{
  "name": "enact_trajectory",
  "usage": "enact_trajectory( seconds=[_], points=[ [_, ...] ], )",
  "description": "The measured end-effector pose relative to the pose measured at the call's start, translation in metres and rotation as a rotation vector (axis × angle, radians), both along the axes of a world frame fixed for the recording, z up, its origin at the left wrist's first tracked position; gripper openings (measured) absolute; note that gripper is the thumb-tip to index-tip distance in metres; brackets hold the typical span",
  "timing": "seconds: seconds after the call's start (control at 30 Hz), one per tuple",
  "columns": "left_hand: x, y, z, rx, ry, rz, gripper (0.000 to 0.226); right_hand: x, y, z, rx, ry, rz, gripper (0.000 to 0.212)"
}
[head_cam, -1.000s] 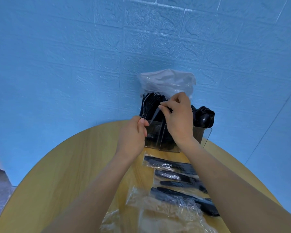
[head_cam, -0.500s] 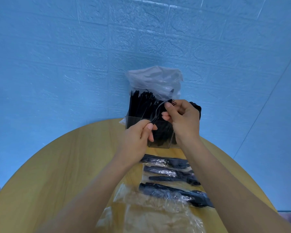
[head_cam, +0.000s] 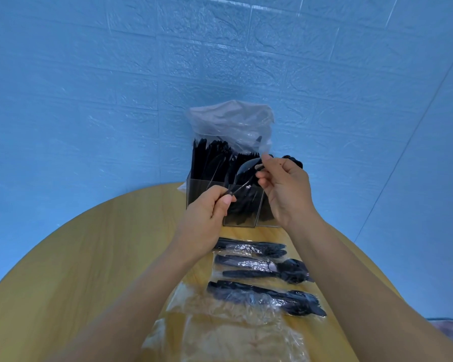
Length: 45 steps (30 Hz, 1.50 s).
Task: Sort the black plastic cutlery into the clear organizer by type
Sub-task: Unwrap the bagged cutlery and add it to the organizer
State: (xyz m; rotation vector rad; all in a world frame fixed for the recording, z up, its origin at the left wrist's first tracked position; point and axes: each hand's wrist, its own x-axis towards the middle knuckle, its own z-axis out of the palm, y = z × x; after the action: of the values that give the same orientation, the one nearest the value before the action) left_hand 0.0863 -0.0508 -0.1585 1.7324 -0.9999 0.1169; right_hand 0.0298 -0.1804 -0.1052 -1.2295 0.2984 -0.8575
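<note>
While both hands (head_cam: 246, 189) pinch spoon (head_cam: 242, 173) | organizer (head_cam: 207, 192) behind | wrapped packs (head_cam: 262, 267) below

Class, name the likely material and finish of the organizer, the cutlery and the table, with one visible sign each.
Organizer: clear rigid plastic, likely acrylic; contents show through.
Cutlery: black plastic, glossy highlights.
Table: wood or wood-look laminate, matte, faint grain.

Even, bright, cool-toned light; soft faint shadows under forearms on round wooden table (head_cam: 94, 257). Specular glare on clear wrappers (head_cam: 246, 265) w/ black cutlery and on crumpled plastic bag (head_cam: 230, 121). Strong wide-angle distortion: blue brick-pattern wall (head_cam: 89, 87) lines bow toward edges, table rim curves. Centre fairly sharp; forearms near bottom edge soft. Slight motion blur at fingertips (head_cam: 266, 159).
</note>
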Motion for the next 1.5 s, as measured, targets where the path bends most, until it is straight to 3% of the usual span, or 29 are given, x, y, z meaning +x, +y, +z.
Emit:
enact_trajectory(
  seconds=[0.2,0.33,0.5,0.73,0.87,0.97,1.07,1.3,1.43,1.5],
  points=[
    [0.001,0.000,-0.002,-0.016,0.034,0.008,0.016,-0.001,0.000,0.006,0.149,0.089,0.064,0.011],
    [0.002,0.000,-0.003,-0.012,0.066,0.029,0.017,-0.003,0.000,0.007,0.079,0.221,0.072,0.012],
    [0.007,0.003,0.000,-0.090,0.114,0.107,0.022,-0.007,-0.017,0.025,0.052,0.121,-0.051,0.018],
    [0.008,0.004,-0.002,-0.066,0.131,0.165,0.019,-0.007,-0.030,0.027,-0.501,0.059,-0.340,0.020],
    [0.009,0.004,-0.002,-0.065,0.129,0.162,0.018,0.003,-0.023,0.019,-0.729,0.083,-0.386,0.011],
    [0.009,0.003,-0.002,-0.063,0.129,0.161,0.017,0.014,-0.021,0.010,-0.777,0.145,-0.388,0.004],
    [0.009,0.003,-0.003,-0.062,0.130,0.154,0.017,0.023,-0.021,0.002,-0.826,0.169,-0.395,0.017],
    [0.010,0.001,-0.003,-0.063,0.101,0.135,0.016,0.040,-0.021,-0.026,-1.189,0.338,-0.462,0.022],
    [0.009,0.001,-0.004,-0.055,0.072,0.129,0.017,0.035,-0.017,-0.022,-1.176,0.313,-0.451,0.025],
    [0.009,0.000,-0.005,-0.042,0.056,0.128,0.018,0.026,-0.009,-0.016,-1.039,0.234,-0.401,0.019]
  ],
)
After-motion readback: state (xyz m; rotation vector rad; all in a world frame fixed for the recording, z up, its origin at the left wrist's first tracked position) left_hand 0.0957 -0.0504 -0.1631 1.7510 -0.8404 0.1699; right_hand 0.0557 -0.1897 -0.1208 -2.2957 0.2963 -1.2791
